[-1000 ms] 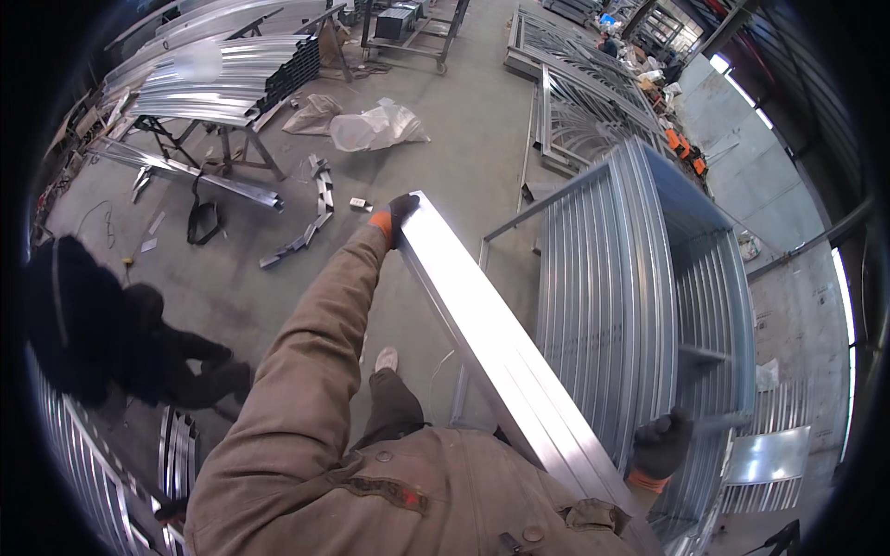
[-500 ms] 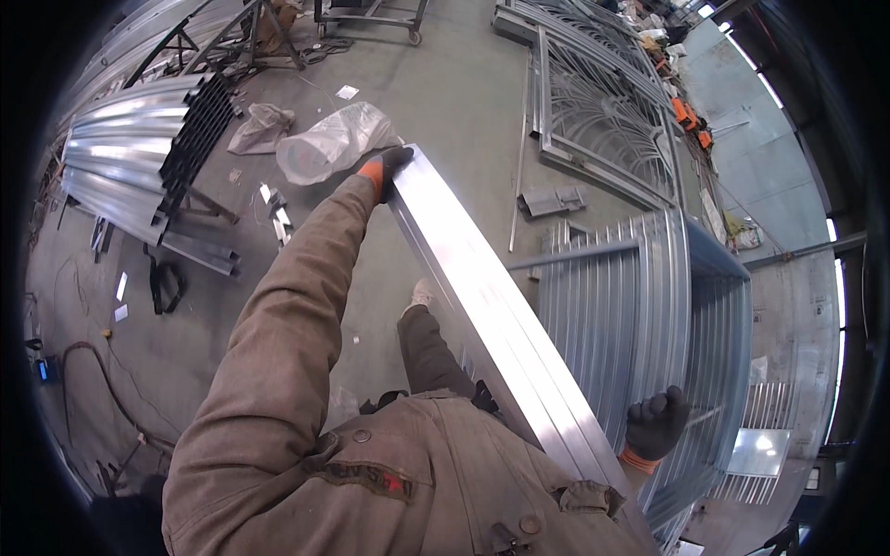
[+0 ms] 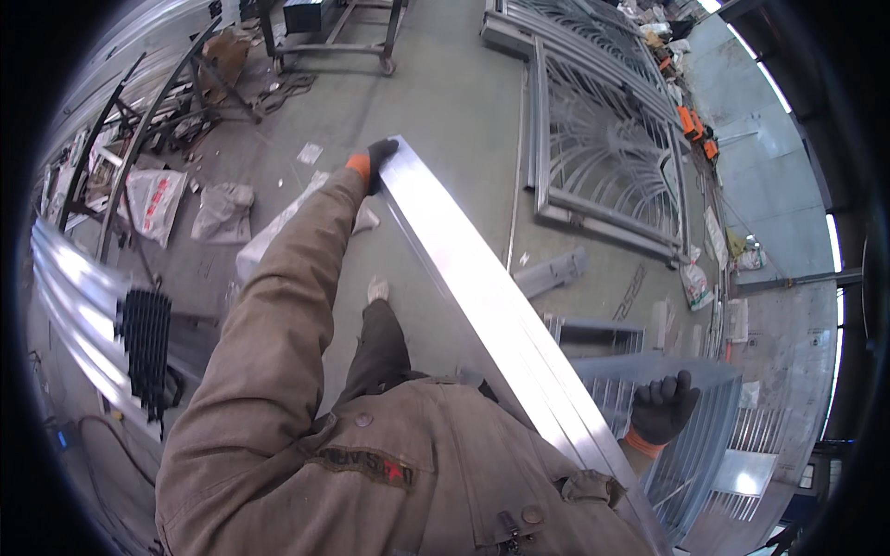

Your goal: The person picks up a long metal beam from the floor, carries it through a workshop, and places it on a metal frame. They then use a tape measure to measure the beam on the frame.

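left hand [image 3: 379,160] grips the metal beam [image 3: 477,287] near its tip, right hand [image 3: 664,409] (fingers half-curled) looks empty; carrying seems in hand, calling next for balance.

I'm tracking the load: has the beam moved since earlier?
Yes, forward: the beam reaches past the near edge of the grille in view, but a second ago stopped short.

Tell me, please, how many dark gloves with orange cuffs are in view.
2: one on the left hand, at the far end of the shiny metal profile; the other on the right hand, right of that profile. Others could be hidden.
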